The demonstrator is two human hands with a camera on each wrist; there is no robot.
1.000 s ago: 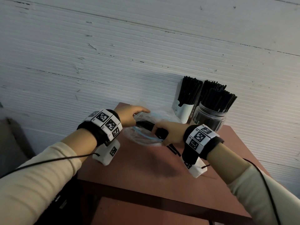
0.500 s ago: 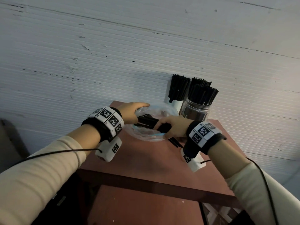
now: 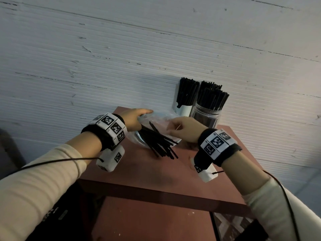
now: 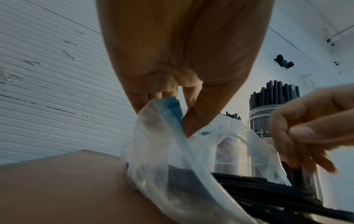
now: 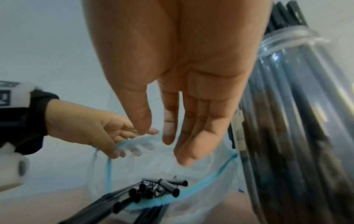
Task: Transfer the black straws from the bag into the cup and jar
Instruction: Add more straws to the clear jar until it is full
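Observation:
A clear zip bag (image 3: pixel 159 119) with a blue rim lies on the brown table (image 3: pixel 156 173). My left hand (image 3: pixel 141 116) pinches the bag's blue rim (image 4: pixel 170 104) and holds the mouth up. A loose bundle of black straws (image 3: pixel 159 144) lies half inside the bag, its ends fanned out onto the table. My right hand (image 3: pixel 173 126) hovers over the bag mouth with straight fingers (image 5: pixel 189 136) and holds nothing. Behind it stand a white cup (image 3: pixel 184 109) and a clear jar (image 3: pixel 206 118), both packed with upright black straws.
The table is small, and a ribbed white wall (image 3: pixel 104 58) rises directly behind it. The cup and jar stand at its far right corner, close to my right wrist. A lower shelf (image 3: pixel 152 218) shows under the tabletop's front edge.
My right hand gripped the straw bundle earlier. It has let go and opened, and the straws now lie fanned out of the bag mouth. My left hand keeps its hold on the rim.

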